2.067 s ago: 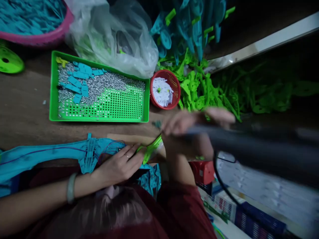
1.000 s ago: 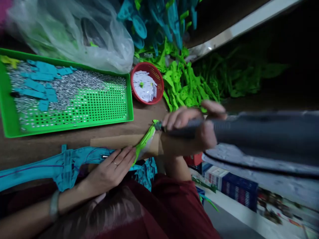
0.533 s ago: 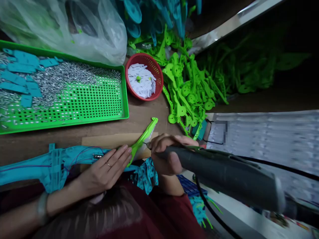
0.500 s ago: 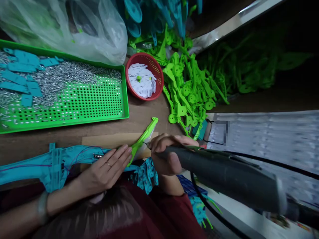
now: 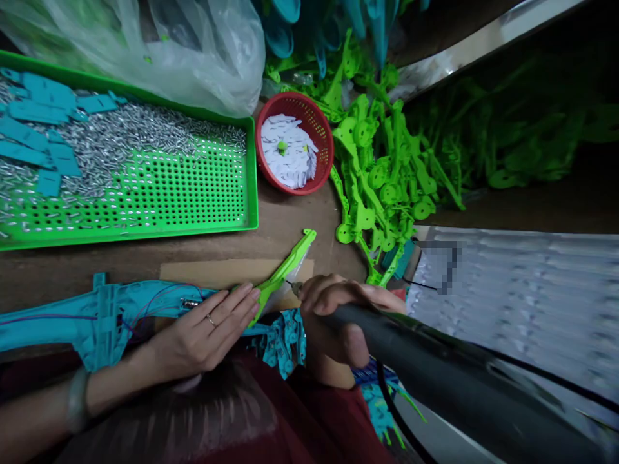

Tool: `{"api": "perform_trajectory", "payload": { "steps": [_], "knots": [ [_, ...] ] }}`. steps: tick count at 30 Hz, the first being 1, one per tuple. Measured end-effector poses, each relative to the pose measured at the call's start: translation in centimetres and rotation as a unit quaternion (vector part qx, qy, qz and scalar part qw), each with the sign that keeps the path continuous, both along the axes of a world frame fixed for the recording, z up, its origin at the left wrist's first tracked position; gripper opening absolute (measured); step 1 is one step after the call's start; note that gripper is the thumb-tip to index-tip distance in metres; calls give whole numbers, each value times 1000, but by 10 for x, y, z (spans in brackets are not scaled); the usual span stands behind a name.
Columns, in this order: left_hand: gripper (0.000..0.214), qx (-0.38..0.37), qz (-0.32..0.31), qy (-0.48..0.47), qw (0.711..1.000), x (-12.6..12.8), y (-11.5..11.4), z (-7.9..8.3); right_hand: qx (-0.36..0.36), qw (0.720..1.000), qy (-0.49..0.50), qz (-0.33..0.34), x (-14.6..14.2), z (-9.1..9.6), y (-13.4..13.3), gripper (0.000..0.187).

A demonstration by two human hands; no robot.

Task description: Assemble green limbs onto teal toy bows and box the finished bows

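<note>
My left hand [image 5: 207, 325] lies flat, fingers together, pressing on a long teal plastic part [image 5: 77, 316] with thin wires, and its fingertips touch a bright green plastic piece [image 5: 285, 267] joined to it. My right hand [image 5: 333, 312] is wrapped round a dark electric screwdriver [image 5: 435, 367] with a black cord. The tool's thin tip meets the green piece near its middle. Both parts rest on a brown cardboard sheet [image 5: 213, 272] on the wooden table.
A green perforated tray [image 5: 193, 200] with several small metal screws and teal plates sits at the left. A red basket [image 5: 309, 125] of white pieces stands behind. A heap of green plastic parts [image 5: 387, 167] lies right, a clear bag [image 5: 193, 45] behind, printed sheets [image 5: 522, 290] at right.
My right hand brought the screwdriver down from above the green piece to its middle, tip now on it. My left hand stayed on the teal part. The view shifted slightly.
</note>
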State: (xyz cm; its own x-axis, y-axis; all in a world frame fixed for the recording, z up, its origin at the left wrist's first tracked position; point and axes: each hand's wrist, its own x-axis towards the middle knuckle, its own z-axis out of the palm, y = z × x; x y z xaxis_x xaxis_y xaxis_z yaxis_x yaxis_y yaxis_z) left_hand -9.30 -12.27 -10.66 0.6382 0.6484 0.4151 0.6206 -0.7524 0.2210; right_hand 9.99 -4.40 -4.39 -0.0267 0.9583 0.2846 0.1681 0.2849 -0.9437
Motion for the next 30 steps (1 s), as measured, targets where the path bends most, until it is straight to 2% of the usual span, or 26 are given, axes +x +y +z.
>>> {"api": "perform_trajectory", "payload": {
  "steps": [3,6,8,11,13,15,16,17,18,20,22,23,25,28,30],
  "knots": [
    [41,-39,1,-20,999,-1,1,4,92,995,44,-2,-2,7,-2,35],
    [41,-148,27,-137,979,-1,4,17,106,992,56,50,-6,25,2,33],
    [39,-247,54,-251,934,0,9,30,81,990,52,101,-8,40,2,34],
    [34,-366,89,-392,839,5,17,51,36,981,61,182,-11,61,-6,25],
    [25,-414,85,-459,781,7,23,61,31,976,94,194,-14,69,-12,22],
    [18,-433,66,-498,749,3,29,67,44,973,128,186,-20,72,-13,25],
    [17,-423,70,-500,753,-3,33,69,48,973,142,173,-24,71,-10,30],
    [17,-392,93,-488,774,-12,37,71,59,972,155,169,-30,70,-3,34],
    [16,-340,136,-458,810,-23,42,72,72,970,158,168,-38,68,6,36],
    [15,-200,258,-335,884,-48,49,75,108,971,163,137,-61,61,32,33],
    [26,-96,361,-182,909,-67,49,78,150,968,183,88,-92,49,62,24],
    [33,-70,383,-121,913,-71,46,78,160,963,204,69,-110,41,75,19],
    [38,-44,353,-58,933,-67,35,75,129,964,218,75,-142,23,94,15],
    [33,-38,194,-59,978,-39,13,60,76,965,208,139,-177,-5,107,24],
    [35,-51,105,-44,992,-19,3,45,61,964,189,176,-190,-18,108,31]
  ]
}}
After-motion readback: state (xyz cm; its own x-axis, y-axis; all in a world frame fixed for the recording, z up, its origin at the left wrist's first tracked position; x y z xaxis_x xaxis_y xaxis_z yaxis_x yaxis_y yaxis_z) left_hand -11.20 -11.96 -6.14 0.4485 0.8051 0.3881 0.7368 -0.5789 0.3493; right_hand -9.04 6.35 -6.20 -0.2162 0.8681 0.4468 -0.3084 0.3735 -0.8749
